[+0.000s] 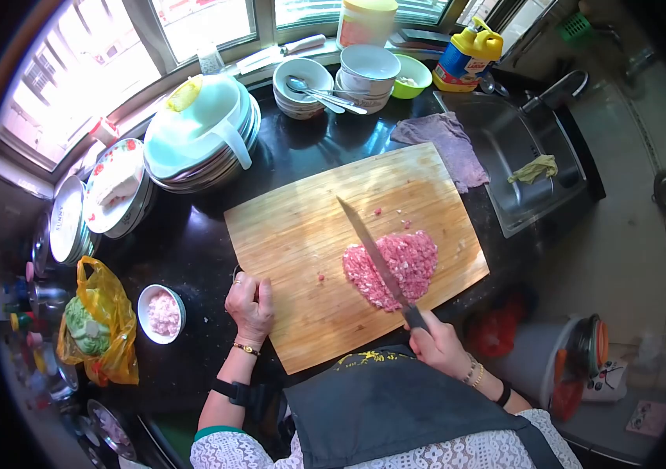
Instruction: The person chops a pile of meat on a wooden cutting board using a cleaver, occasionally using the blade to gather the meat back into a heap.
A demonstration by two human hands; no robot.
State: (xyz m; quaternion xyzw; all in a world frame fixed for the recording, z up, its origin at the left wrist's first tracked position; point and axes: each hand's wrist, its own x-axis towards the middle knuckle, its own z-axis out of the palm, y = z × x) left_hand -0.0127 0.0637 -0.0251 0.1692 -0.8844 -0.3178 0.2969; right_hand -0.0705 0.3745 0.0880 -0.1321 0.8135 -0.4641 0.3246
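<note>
My right hand (438, 344) is closed around the dark handle of a kitchen knife (368, 244). The blade slants up and left across a flattened heap of minced meat (411, 262), pink with pale bits. Beneath lies a wooden cutting board (294, 234), set at an angle on the dark counter. At the board's left edge my left hand (249, 305) is curled, gripping the rim, its thumb toward the wood. Left of that hand stands a small white bowl (144, 314) of pale pink minced meat. A few meat crumbs are scattered on the board.
A yellow plastic bag (122, 328) with a green vegetable sits at left. Stacked plates with a pale colander (192, 141), bowls (302, 78) with spoons, and a yellow-blue jug (470, 59) line the window side. A purple cloth (446, 144) lies beside the sink (517, 211).
</note>
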